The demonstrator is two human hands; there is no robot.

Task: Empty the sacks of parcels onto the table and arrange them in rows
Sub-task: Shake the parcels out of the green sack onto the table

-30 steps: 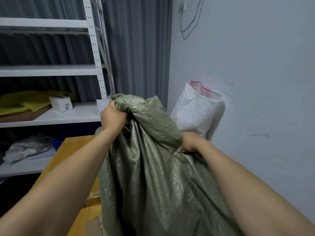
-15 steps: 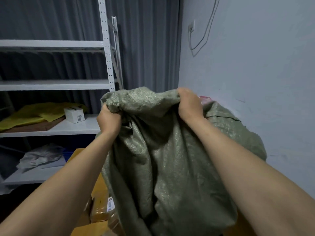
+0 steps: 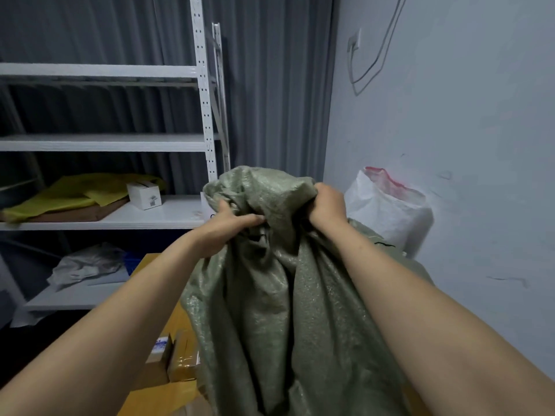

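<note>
Holding the green woven sack [image 3: 285, 295] up by its bunched top, both hands were on the fabric. Left hand [image 3: 228, 232]: thumb pushed up into a fold, fingers close together and curled across the cloth, pinching a gather of it. Right hand [image 3: 326, 205]: fisted round the other side of the bunch, back of hand toward the camera; fingertips were buried in the fabric, so I couldn't tell their exact lay.

The sack hung straight down between the forearms, over the yellow table [image 3: 147, 265], and its lower end ran out of view at the bottom edge. Two tape-wrapped brown parcels [image 3: 183, 361] lay on the table just left of the sack, one with a white label; I couldn't tell whether they touched it.

Behind the sack on the right, a white sack [image 3: 387, 211] with a red-trimmed mouth stood against the wall [image 3: 450, 145]. White metal shelving [image 3: 105, 142] stood at left, carrying yellow sheets [image 3: 75, 190], a small white box [image 3: 144, 195] and crumpled plastic [image 3: 87, 262] on a lower shelf. Grey curtain [image 3: 270, 85] at the back, cable [image 3: 372, 55] looped on the wall.
</note>
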